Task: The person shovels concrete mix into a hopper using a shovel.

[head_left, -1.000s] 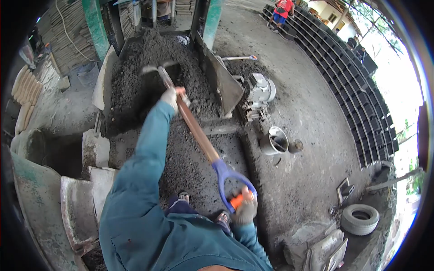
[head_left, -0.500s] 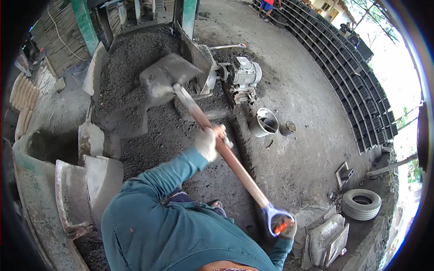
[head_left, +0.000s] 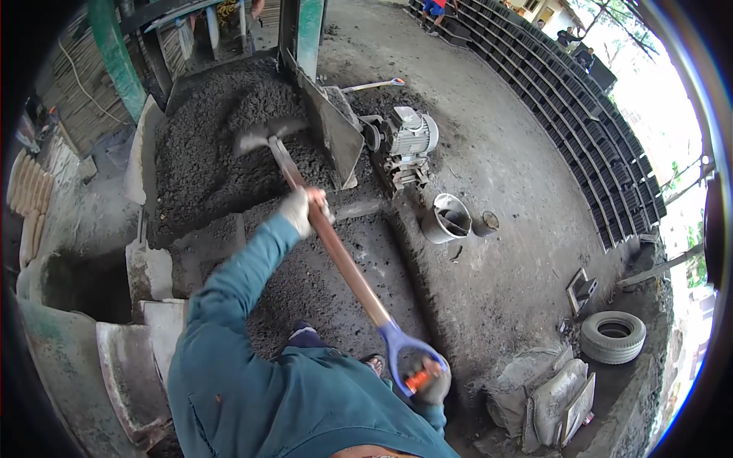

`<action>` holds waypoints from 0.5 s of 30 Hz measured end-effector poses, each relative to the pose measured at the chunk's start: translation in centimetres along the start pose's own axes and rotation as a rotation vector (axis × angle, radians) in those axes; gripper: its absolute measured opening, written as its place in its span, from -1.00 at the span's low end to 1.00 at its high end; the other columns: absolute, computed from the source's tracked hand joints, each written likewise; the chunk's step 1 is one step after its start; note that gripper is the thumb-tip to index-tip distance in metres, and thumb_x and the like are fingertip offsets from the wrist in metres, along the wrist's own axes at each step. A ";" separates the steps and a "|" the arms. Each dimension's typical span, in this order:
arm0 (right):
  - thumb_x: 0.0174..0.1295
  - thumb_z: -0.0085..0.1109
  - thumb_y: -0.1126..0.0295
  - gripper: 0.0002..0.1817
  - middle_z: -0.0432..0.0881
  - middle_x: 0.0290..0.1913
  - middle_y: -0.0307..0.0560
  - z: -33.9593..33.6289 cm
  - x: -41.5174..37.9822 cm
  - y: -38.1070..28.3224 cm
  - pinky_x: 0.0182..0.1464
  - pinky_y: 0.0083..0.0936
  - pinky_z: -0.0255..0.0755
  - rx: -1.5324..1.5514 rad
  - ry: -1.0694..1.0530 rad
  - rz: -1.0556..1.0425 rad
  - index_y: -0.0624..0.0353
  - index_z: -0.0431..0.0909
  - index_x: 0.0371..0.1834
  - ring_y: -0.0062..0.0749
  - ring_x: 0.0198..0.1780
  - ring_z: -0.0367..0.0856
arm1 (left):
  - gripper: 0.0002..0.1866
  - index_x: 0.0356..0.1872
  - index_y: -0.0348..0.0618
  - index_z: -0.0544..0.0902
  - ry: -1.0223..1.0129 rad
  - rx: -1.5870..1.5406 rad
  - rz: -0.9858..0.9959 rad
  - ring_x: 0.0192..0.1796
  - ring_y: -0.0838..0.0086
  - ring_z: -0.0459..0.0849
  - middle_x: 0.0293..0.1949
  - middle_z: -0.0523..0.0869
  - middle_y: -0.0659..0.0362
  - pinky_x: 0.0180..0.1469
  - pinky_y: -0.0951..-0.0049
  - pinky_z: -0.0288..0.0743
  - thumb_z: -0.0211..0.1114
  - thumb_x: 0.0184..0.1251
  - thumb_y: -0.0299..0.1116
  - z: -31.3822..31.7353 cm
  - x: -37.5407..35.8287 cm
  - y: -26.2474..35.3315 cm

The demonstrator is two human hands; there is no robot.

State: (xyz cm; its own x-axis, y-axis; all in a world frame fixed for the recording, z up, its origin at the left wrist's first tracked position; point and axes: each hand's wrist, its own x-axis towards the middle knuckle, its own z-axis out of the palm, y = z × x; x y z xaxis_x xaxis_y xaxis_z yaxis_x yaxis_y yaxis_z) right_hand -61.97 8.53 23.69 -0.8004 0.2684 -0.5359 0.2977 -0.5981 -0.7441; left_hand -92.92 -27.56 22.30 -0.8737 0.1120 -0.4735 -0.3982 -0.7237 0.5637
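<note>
A shovel [head_left: 347,267] with a brown shaft and a blue D-shaped handle runs diagonally across the middle of the head view. My left hand [head_left: 300,212], in a pale glove with bare fingertips, is wrapped round the upper shaft. Lower right, my right hand [head_left: 435,383] closes on the handle's orange grip; it also wears a glove. The shovel's grey blade, blurred by motion, lies over the heap of dark, damp mix [head_left: 214,145] in the walled bay at the far end. Part of the blade's edge is hard to make out.
An electric motor [head_left: 412,137] stands right of the bay, with a white bucket [head_left: 445,219] and a small can [head_left: 485,223] nearer. Stacked blocks [head_left: 565,130] line the right side. A tyre [head_left: 612,337] and sacks [head_left: 527,389] lie lower right. A dark pit [head_left: 88,282] opens at left.
The shovel has swung away from me, its blade now level and edge-on over the heap. My left hand moved forward and left; my right hand moved left and slightly forward.
</note>
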 end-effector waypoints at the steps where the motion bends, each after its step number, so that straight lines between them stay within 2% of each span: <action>1: 0.14 0.14 0.51 -0.86 0.48 -0.44 -0.13 0.7 2.4 2.3 -0.46 -0.34 0.51 0.055 -0.105 0.018 0.19 0.43 -0.25 -0.31 -0.45 0.53 | -0.84 -0.52 -0.13 0.46 0.055 0.010 0.060 -0.50 0.27 0.53 -0.54 0.47 0.09 -0.25 0.02 0.50 0.22 0.23 -0.42 -1.0 1.8 2.5; 2: 0.17 0.15 0.51 -0.87 0.48 -0.43 -0.12 5.1 2.5 2.2 -0.45 -0.32 0.52 0.103 -0.123 0.028 0.18 0.43 -0.24 -0.30 -0.44 0.54 | -0.85 -0.48 -0.13 0.46 -0.058 -0.045 0.065 -0.51 0.27 0.52 -0.53 0.47 0.08 -0.26 0.01 0.49 0.23 0.25 -0.43 -3.7 4.8 4.8; 3: 0.22 0.16 0.48 -0.89 0.48 -0.44 -0.11 8.8 2.7 1.9 -0.45 -0.29 0.52 0.110 -0.171 0.058 0.18 0.43 -0.24 -0.29 -0.43 0.55 | -0.87 -0.42 -0.15 0.46 -0.023 -0.007 0.094 -0.52 0.28 0.50 -0.52 0.47 0.10 -0.33 0.02 0.50 0.25 0.25 -0.46 -3.9 6.1 7.5; 4: 0.30 0.16 0.38 -0.86 0.52 -0.43 -0.10 11.9 3.3 1.7 -0.40 -0.28 0.54 -0.012 -0.185 0.023 0.20 0.46 -0.21 -0.29 -0.42 0.57 | -0.88 -0.38 -0.14 0.46 0.113 0.033 0.205 -0.53 0.29 0.50 -0.51 0.47 0.11 -0.41 0.06 0.51 0.25 0.24 -0.47 -4.1 7.7 9.6; 6: 0.38 0.19 0.15 -0.65 0.63 -0.35 -0.12 15.4 3.7 0.3 -0.30 -0.45 0.47 -0.394 -0.423 -0.199 0.29 0.54 -0.11 -0.39 -0.38 0.58 | -0.82 -0.31 -0.12 0.42 0.104 0.003 0.308 -0.56 0.28 0.48 -0.53 0.45 0.13 -0.46 0.14 0.52 0.29 0.25 -0.42 -6.2 12.1 13.4; 7: 0.37 0.21 0.12 -0.61 0.64 -0.34 -0.11 14.8 5.4 0.2 -0.29 -0.48 0.48 -0.426 -0.623 -0.307 0.30 0.53 -0.10 -0.40 -0.38 0.58 | -0.79 -0.33 -0.11 0.41 0.242 0.076 0.343 -0.58 0.26 0.48 -0.57 0.44 0.13 -0.45 0.13 0.52 0.32 0.24 -0.36 -4.9 11.6 14.8; 8: 0.36 0.19 0.09 -0.61 0.62 -0.35 -0.09 15.0 4.5 -1.6 -0.29 -0.42 0.55 -0.618 -0.530 -0.480 0.27 0.54 -0.12 -0.38 -0.39 0.60 | -0.79 -0.36 -0.11 0.41 0.297 0.100 0.339 -0.59 0.25 0.48 -0.60 0.45 0.12 -0.44 0.14 0.52 0.30 0.26 -0.32 -3.0 10.7 15.7; 10: 0.33 0.20 0.14 -0.66 0.60 -0.36 -0.10 12.0 2.5 -5.5 -0.32 -0.39 0.58 -0.164 -0.463 -0.252 0.24 0.54 -0.11 -0.39 -0.40 0.60 | -0.79 -0.35 -0.14 0.41 0.149 -0.001 0.303 -0.58 0.23 0.50 -0.61 0.48 0.10 -0.43 0.16 0.52 0.28 0.29 -0.31 1.0 5.8 12.8; 11: 0.28 0.20 0.25 -0.72 0.57 -0.37 -0.15 10.8 -0.6 -9.5 -0.37 -0.45 0.56 -0.144 -0.453 -0.278 0.21 0.53 -0.09 -0.43 -0.41 0.59 | -0.77 -0.35 -0.14 0.41 0.030 -0.132 0.256 -0.56 0.20 0.52 -0.61 0.49 0.07 -0.41 0.15 0.52 0.27 0.31 -0.28 3.0 3.2 10.8; 12: 0.21 0.23 0.31 -0.67 0.56 -0.36 -0.18 7.6 -1.0 -12.4 -0.40 -0.51 0.54 -0.078 -0.539 -0.338 0.21 0.51 -0.02 -0.45 -0.43 0.58 | -0.72 -0.26 -0.18 0.45 -0.021 -0.156 0.209 -0.54 0.16 0.55 -0.60 0.50 0.07 -0.26 -0.02 0.55 0.27 0.34 -0.19 4.9 0.4 8.7; 13: 0.13 0.24 0.30 -0.59 0.56 -0.34 -0.20 3.1 -0.8 -14.8 -0.42 -0.52 0.53 -0.207 -0.154 -0.526 0.21 0.53 0.05 -0.45 -0.44 0.58 | -0.66 -0.21 -0.19 0.43 -0.183 -0.208 0.220 -0.42 0.19 0.55 -0.52 0.51 0.07 -0.13 0.01 0.52 0.29 0.34 -0.13 7.4 -3.7 6.6; 14: 0.10 0.26 0.33 -0.48 0.59 -0.27 -0.18 1.8 -2.5 -18.0 -0.41 -0.55 0.53 -0.299 -0.118 -0.755 0.24 0.50 0.17 -0.46 -0.41 0.59 | -0.63 -0.21 -0.17 0.41 -0.344 -0.373 0.103 -0.30 0.25 0.53 -0.41 0.48 0.11 -0.02 0.05 0.49 0.32 0.32 -0.10 7.9 -4.8 4.9; 15: 0.11 0.26 0.36 -0.39 0.61 -0.17 -0.11 -4.3 -1.0 -22.4 -0.28 -0.50 0.56 -0.529 -0.029 -0.748 0.27 0.42 0.28 -0.44 -0.30 0.61 | -0.57 -0.19 -0.15 0.38 -0.334 -0.399 0.177 -0.21 0.29 0.49 -0.31 0.43 0.15 0.04 0.07 0.46 0.36 0.31 -0.04 9.3 -6.4 3.2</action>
State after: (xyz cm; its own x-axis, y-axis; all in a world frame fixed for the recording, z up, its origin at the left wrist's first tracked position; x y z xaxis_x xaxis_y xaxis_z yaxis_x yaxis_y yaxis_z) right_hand -65.61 24.87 39.15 -0.8912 0.4229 0.1640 -0.1097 0.1499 -0.9826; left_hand -91.25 -24.29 33.42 -0.9847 0.1282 -0.1177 -0.1571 -0.9459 0.2838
